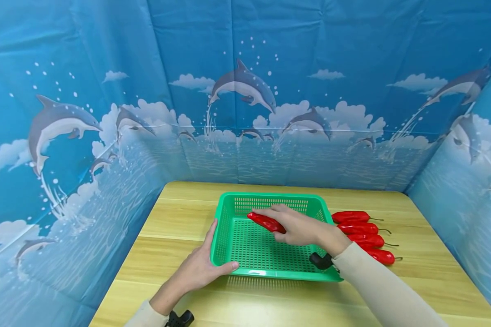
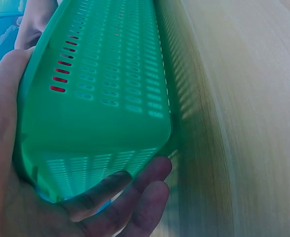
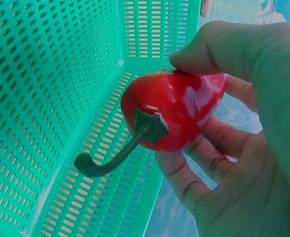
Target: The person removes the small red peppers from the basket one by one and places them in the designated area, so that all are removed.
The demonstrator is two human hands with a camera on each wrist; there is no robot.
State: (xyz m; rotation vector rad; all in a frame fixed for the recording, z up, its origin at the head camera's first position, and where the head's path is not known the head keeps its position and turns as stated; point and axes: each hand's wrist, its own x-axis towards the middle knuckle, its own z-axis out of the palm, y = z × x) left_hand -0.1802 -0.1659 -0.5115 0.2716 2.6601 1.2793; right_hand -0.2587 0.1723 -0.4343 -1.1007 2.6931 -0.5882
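Observation:
A red chili pepper (image 1: 265,221) is held in my right hand (image 1: 298,225), over the inside of a green plastic basket (image 1: 253,252). In the right wrist view the thumb lies on one side of the pepper (image 3: 172,106) and the fingers on the other, with its green curved stem (image 3: 120,157) sticking out. My left hand (image 1: 200,268) grips the basket's near left corner. The left wrist view shows its thumb by the rim and its fingers (image 2: 147,205) around the outside wall. Inside the basket, the visible floor bears no peppers.
Several red peppers (image 1: 358,228) lie in a row on the wooden table (image 1: 180,218), just right of the basket, stems pointing right. A blue dolphin-print curtain (image 1: 245,154) stands behind the table and along its sides.

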